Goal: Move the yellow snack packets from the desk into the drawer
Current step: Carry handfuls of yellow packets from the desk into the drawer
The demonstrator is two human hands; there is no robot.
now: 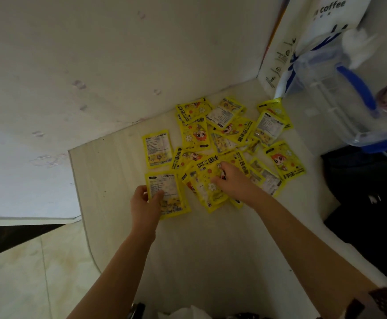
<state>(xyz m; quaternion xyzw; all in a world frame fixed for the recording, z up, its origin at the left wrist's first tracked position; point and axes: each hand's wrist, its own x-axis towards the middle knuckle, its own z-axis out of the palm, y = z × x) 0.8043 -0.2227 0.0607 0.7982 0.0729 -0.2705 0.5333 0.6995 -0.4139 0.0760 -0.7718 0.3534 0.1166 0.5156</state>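
Note:
Several yellow snack packets [229, 139] lie scattered and overlapping on the pale desk [199, 249], near the wall corner. My left hand [145, 204] pinches the left edge of one packet [168, 194] at the near left of the pile, label side up. My right hand [232, 180] rests palm down on packets [207, 187] in the middle of the pile, fingers curled onto them. One packet [158, 148] lies apart at the far left. No drawer is in view.
A clear plastic jug with a blue handle [349, 100] and a white coffee bag [321, 31] stand at the far right. A dark object [367, 203] covers the desk's right side. The desk's left edge drops to a tiled floor [38, 272].

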